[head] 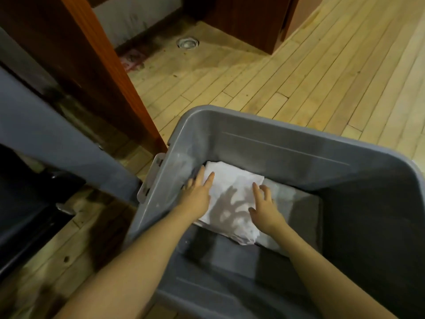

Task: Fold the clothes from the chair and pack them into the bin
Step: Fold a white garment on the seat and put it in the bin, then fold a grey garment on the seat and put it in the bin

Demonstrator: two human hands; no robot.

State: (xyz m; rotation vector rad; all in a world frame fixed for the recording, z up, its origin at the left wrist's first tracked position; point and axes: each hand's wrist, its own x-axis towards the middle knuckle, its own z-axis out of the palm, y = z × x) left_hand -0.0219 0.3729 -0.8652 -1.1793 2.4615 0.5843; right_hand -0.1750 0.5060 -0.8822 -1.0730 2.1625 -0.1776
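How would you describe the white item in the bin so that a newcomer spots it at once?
Start at the big grey bin on the wooden floor. On its bottom, toward its left wall, lies the folded white garment, with the left hand at its left edge and the right hand over its right side. It is the brightest thing inside the grey walls.

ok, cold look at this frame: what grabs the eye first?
The white folded garment lying in the bottom of the big grey bin, bright against the dark plastic. Both bare hands reach in: the left hand lies flat on its left edge, and the right hand hovers with fingers spread over its right side, casting a shadow on the cloth.
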